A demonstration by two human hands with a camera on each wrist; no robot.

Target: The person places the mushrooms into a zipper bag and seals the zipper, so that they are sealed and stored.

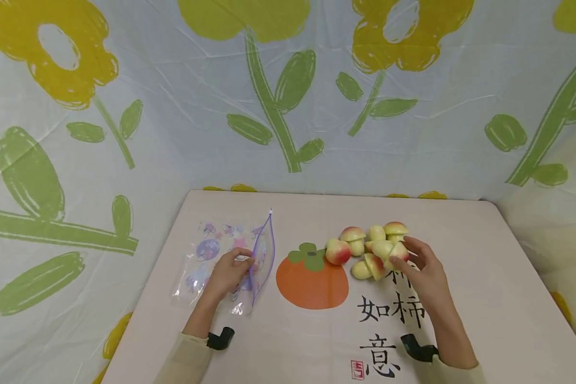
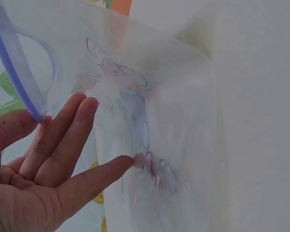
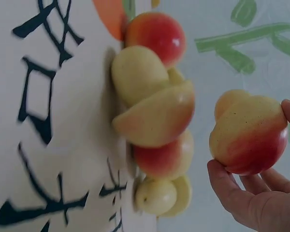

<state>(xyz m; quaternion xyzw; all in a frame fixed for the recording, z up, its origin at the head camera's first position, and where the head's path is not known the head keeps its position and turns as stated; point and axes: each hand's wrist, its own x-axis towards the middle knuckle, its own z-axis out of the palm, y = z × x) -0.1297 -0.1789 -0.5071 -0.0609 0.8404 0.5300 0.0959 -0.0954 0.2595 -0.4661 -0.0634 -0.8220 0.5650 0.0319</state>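
Note:
My left hand (image 1: 229,273) pinches the purple zip edge (image 2: 14,72) of a clear zip bag (image 1: 208,249) printed with pastel pictures. The bag lies at the left of the table and its mouth gapes toward the right. In the right wrist view, my right hand (image 3: 258,203) grips a toy mushroom (image 3: 251,133) with a yellow and red cap, raised off the table between thumb and fingers. Several similar toy mushrooms (image 1: 352,237) lie bunched just left of that hand, one with its red-blushed cap (image 1: 338,252) toward me.
The pale table top (image 1: 297,341) carries a printed orange persimmon (image 1: 312,285) and black characters (image 1: 379,354). Behind and beside it hangs a cloth (image 1: 173,106) with yellow flowers and green leaves. A dark wrist mount (image 1: 221,338) sits by each sleeve.

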